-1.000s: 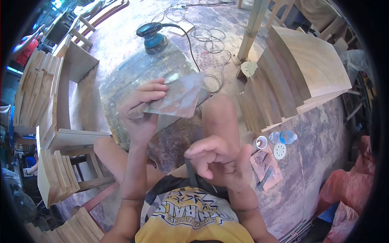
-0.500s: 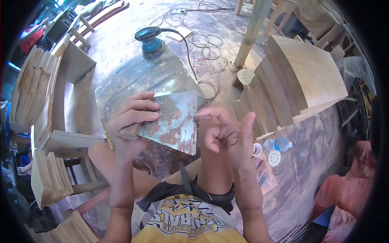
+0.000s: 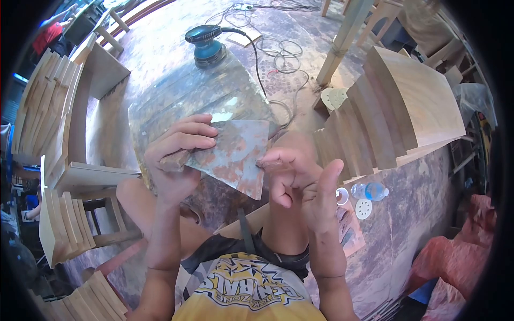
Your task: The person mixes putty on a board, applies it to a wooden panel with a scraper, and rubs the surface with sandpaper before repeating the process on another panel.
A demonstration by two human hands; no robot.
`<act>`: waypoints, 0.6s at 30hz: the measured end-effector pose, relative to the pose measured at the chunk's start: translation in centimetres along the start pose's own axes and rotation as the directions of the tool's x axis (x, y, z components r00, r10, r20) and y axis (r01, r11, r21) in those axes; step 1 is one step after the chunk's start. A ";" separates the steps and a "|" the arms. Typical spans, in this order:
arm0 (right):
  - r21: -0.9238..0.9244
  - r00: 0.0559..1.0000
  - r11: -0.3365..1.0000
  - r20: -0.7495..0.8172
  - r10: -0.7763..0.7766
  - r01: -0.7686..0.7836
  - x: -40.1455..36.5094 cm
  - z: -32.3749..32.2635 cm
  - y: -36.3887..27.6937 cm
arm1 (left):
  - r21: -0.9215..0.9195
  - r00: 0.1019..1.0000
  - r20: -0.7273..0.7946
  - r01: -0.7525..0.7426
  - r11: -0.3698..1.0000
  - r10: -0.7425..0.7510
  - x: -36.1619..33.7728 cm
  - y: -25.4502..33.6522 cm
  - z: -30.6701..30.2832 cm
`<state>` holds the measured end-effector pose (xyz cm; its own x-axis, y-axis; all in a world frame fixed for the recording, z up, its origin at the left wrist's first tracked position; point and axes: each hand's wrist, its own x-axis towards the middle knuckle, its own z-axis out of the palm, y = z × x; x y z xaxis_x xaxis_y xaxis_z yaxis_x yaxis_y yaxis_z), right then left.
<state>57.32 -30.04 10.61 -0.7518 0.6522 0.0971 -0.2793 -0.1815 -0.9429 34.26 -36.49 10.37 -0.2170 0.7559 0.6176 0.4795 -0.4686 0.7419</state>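
A flat, four-sided plate [image 3: 235,155] with a blotchy grey and reddish-brown face is gripped at its left side by my left hand [image 3: 179,147]. My right hand [image 3: 297,171] is at the plate's right edge, index fingertip against it, thumb stretched out to the right and the other fingers curled. Beneath and beyond the plate lies a stained wooden board [image 3: 176,99]. On the far end of that board stands a blue electric sander [image 3: 208,48], its black cable running off to the right.
Stacked curved wooden parts [image 3: 369,112] stand at the right, wooden frames [image 3: 80,123] at the left. A water bottle [image 3: 369,191], a white cup [image 3: 341,196] and a perforated disc [image 3: 363,209] are on the floor. Cable loops [image 3: 286,53] lie ahead. Another person [image 3: 49,38] is at the upper left.
The view has shifted slightly. The plate has moved a little to the right in view with both hands, which keep nearly the same pose.
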 end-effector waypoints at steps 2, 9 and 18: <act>0.007 1.000 1.000 -0.009 0.003 -0.002 -0.1 0.2 0.1 | -0.008 1.000 -0.014 0.010 1.000 -0.010 -0.2 -0.2 0.1; 0.007 0.999 1.000 0.032 -0.025 0.025 -0.4 0.7 0.2 | -0.066 0.997 -0.059 0.046 0.997 -0.050 -0.6 -0.2 0.3; 0.302 0.979 0.953 0.199 -0.040 -0.022 -1.9 0.4 0.4 | 0.025 0.999 0.028 0.036 0.999 -0.037 -0.8 -0.1 -0.2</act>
<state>58.43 -31.65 10.15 -0.8437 0.4996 0.1964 -0.4298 -0.4095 -0.8047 34.21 -37.17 9.89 -0.2106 0.7851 0.5825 0.4925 -0.4295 0.7569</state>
